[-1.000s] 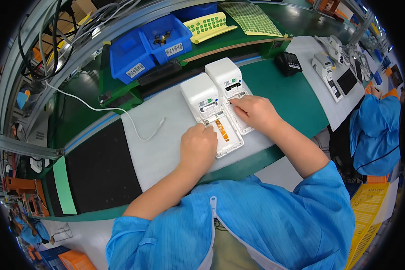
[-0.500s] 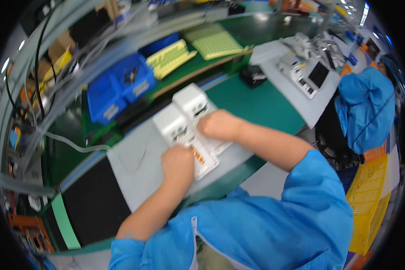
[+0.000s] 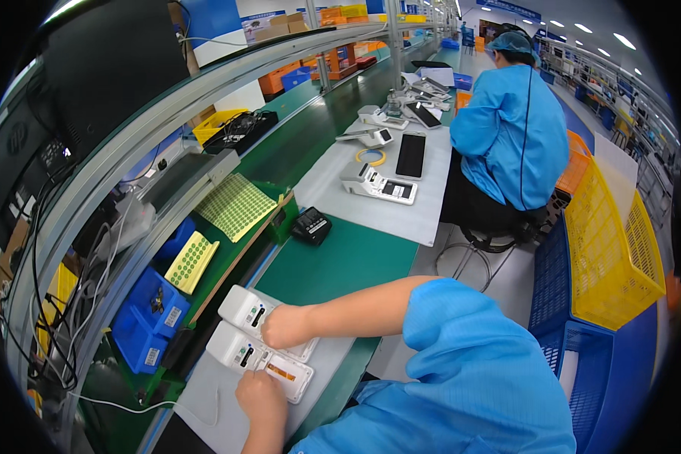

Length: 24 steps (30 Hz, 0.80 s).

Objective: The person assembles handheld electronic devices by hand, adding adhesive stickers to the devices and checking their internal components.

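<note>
Two white handheld payment terminals lie side by side on a grey mat (image 3: 204,402), their open undersides up. My left hand (image 3: 262,393) is closed at the near edge of the nearer terminal (image 3: 227,344), whose bay shows an orange-brown strip. Above the middle of the farther terminal (image 3: 242,307) is my right hand (image 3: 286,327), also closed, covering part of it. The fingertips of both hands are turned away or hidden, so anything between them does not show.
Blue bins (image 3: 145,321) with small parts stand beyond the mat, near yellow sheets of round green stickers (image 3: 236,206). A black device (image 3: 311,225) sits on the green bench. Further along, a co-worker in blue (image 3: 511,136) sits by more terminals (image 3: 378,184). Yellow crates (image 3: 613,250) stand at right.
The view has swung up and to the right, bringing the co-worker and the far bench into sight. Both hands stay closed at the two terminals.
</note>
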Each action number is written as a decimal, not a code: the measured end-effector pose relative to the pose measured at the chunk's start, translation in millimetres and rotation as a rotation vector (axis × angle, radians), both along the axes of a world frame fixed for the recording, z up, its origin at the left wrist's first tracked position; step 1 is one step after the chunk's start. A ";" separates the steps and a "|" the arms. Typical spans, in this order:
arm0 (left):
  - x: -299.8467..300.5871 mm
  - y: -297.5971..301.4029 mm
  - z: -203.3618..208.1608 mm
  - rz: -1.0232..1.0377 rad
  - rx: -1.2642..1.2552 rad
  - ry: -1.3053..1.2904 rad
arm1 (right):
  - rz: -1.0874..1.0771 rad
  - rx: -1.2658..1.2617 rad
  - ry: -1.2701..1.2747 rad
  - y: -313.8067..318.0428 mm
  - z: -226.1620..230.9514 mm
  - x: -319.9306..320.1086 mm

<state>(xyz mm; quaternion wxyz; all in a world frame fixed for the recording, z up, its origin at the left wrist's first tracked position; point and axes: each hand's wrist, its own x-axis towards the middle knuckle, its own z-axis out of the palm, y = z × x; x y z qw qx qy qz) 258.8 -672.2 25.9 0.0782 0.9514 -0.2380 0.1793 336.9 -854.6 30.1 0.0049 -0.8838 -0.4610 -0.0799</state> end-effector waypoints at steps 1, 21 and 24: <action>2.1 1.4 -2.6 -0.008 -0.003 -0.004 | -0.008 -0.003 -0.004 0.3 0.1 0.8; 1.8 0.5 -4.8 0.037 0.119 0.036 | -0.074 0.122 -0.061 -15.8 -3.1 4.0; 2.9 -6.0 -5.2 0.110 0.157 0.087 | -0.185 0.277 0.000 -15.8 0.3 -1.2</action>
